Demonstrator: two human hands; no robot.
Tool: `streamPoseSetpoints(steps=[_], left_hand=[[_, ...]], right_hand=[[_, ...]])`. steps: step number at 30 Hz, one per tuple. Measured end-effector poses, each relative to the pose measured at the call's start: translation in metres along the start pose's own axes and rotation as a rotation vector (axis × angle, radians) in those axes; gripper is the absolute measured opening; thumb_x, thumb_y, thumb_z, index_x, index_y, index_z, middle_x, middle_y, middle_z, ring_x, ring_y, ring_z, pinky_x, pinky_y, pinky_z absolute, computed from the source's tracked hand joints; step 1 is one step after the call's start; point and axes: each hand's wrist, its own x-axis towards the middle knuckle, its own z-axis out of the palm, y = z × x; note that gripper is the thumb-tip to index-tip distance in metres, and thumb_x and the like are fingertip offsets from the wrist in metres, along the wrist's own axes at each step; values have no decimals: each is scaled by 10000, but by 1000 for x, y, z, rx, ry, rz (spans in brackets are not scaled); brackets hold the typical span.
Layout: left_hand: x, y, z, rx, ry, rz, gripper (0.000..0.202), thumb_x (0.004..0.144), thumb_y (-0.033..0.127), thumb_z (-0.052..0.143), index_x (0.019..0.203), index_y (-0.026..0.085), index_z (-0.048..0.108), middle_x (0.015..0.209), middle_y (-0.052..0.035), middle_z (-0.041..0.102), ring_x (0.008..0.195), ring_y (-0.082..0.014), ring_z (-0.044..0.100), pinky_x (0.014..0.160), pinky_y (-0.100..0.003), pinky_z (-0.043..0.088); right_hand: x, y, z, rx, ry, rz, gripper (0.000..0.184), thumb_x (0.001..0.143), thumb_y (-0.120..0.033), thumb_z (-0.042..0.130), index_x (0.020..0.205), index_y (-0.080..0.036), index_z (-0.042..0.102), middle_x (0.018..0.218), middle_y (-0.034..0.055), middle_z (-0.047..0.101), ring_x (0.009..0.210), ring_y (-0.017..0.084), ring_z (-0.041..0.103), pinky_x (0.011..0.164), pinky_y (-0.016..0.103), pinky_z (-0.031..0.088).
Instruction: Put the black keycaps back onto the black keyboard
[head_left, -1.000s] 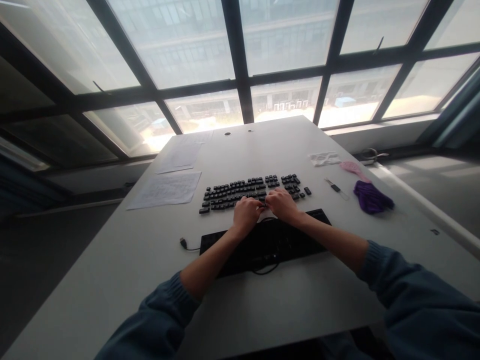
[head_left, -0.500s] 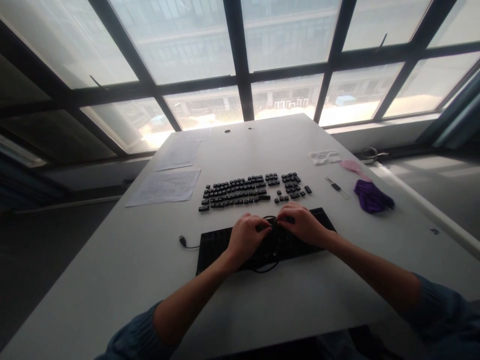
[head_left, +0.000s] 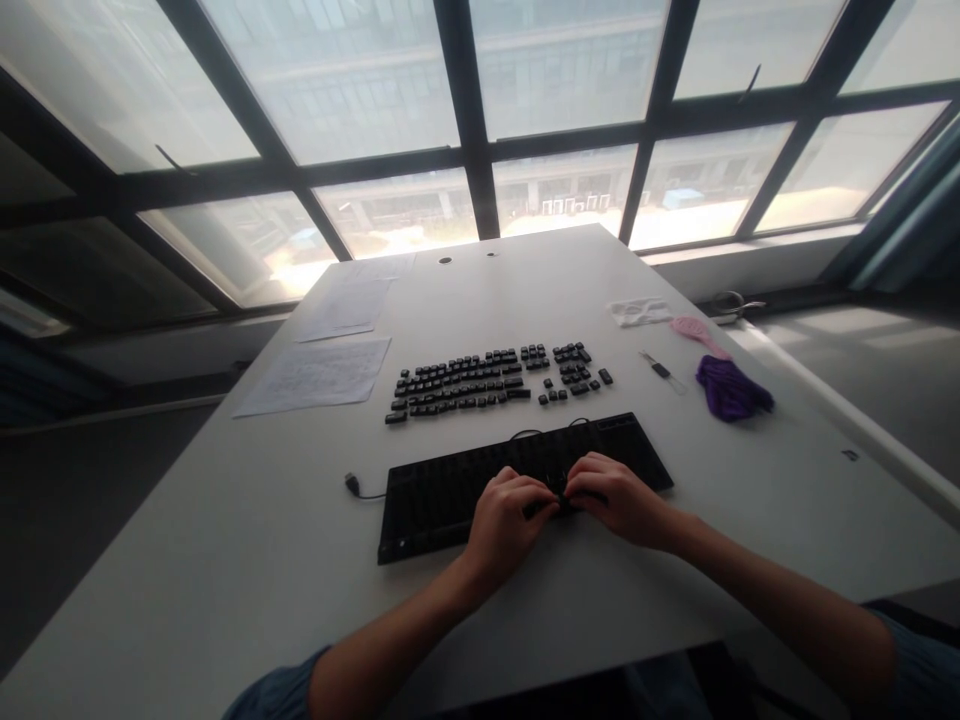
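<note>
A black keyboard [head_left: 442, 500] stripped of keycaps lies tilted slightly on the table in front of me. Its black USB cable [head_left: 525, 433] shows in loops past the far edge, and the plug [head_left: 352, 484] sticks out on the left. My left hand [head_left: 510, 510] is closed in a pinch over the keyboard's near middle. Opposite it, fingertips almost meeting, my right hand [head_left: 611, 495] pinches too. Between them is a dark bit of what looks like the cable, mostly hidden by the fingers. Beyond the keyboard, loose black keycaps [head_left: 465, 385] stand in rows.
Papers [head_left: 315, 375] lie at the left. On the right are a white cloth or tissue [head_left: 640, 312], a pink brush [head_left: 697, 333], a purple cloth [head_left: 731, 388] and a small tool with a dark handle [head_left: 661, 370]. Windows rise behind the table.
Both hands have come nearer to me, from the keyboard's far half to its near edge, still pinching. The cable loop at the near edge no longer shows; loops now show along the far edge.
</note>
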Motion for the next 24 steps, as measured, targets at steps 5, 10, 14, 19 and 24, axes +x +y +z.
streamPoseSetpoints(steps=[5, 10, 14, 19, 24], left_hand=[[-5, -2, 5, 24, 48, 67, 39, 815, 218, 775, 848, 239, 776, 891, -10, 769, 810, -194, 602, 756, -349, 499], [-7, -4, 8, 22, 85, 151, 37, 861, 216, 724, 844, 221, 756, 910, -26, 757, 824, -193, 596, 744, -344, 511], [-7, -6, 8, -26, 70, 123, 45, 869, 208, 710, 869, 216, 754, 919, -39, 749, 835, -195, 606, 740, -343, 521], [-6, -6, 7, -54, 64, 106, 43, 864, 193, 712, 857, 207, 752, 909, -44, 745, 829, -194, 606, 738, -341, 521], [-5, -6, 6, -78, 69, 108, 64, 871, 188, 708, 894, 214, 762, 919, -42, 748, 836, -191, 604, 747, -336, 519]], right_hand=[[-4, 4, 4, -18, -3, -37, 98, 934, -145, 613, 909, -189, 697, 916, 67, 673, 885, 206, 588, 802, 354, 490], [-11, 7, 11, -10, 38, -93, 130, 962, -132, 555, 947, -190, 670, 937, 78, 635, 898, 206, 575, 786, 344, 500], [-12, 8, 9, -9, 47, -90, 149, 970, -120, 528, 953, -191, 658, 951, 82, 628, 887, 200, 577, 770, 334, 503], [-10, 7, 8, 2, 33, -93, 141, 967, -120, 536, 946, -188, 658, 948, 81, 637, 879, 197, 585, 764, 329, 505], [-10, 7, 12, 4, 66, -78, 126, 959, -128, 559, 953, -190, 669, 951, 83, 644, 884, 200, 594, 775, 331, 513]])
